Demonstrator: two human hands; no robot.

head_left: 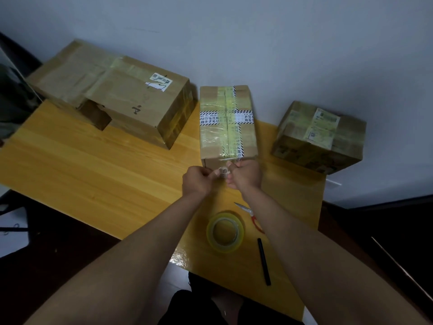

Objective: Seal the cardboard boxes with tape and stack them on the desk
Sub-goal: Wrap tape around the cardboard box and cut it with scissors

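- Near edge of the wooden desk (93, 165): lay a black pen (264, 261), just beyond it a roll of clear yellowish tape (225, 232) flat on its side, and beside that, to the right, red-handled scissors (250, 214), partly hidden under the right forearm.
- Reached forward over the tape roll with both bare forearms, wrists close together at the front face of the middle box (226, 124).
- Left hand (196, 181): curled, fingertips pinching a small piece of tape at the box's lower front edge.
- Right hand (246, 174): curled likewise, thumb and fingers pinching the same tape piece from the other side; could not tell exactly how much of it stuck to the cardboard.
- Middle box: brown cardboard, upright in the centre of the desk, its top crossed by glossy yellowish tape along its length and by white printed tape with black striped edges across it.
- Farther right, apart from it: a smaller box (321, 137), tape-wrapped, pale label on top.
- Farther left, by the wall: the largest box (117, 95), taped, white sticker on top, a torn opening at its near side.
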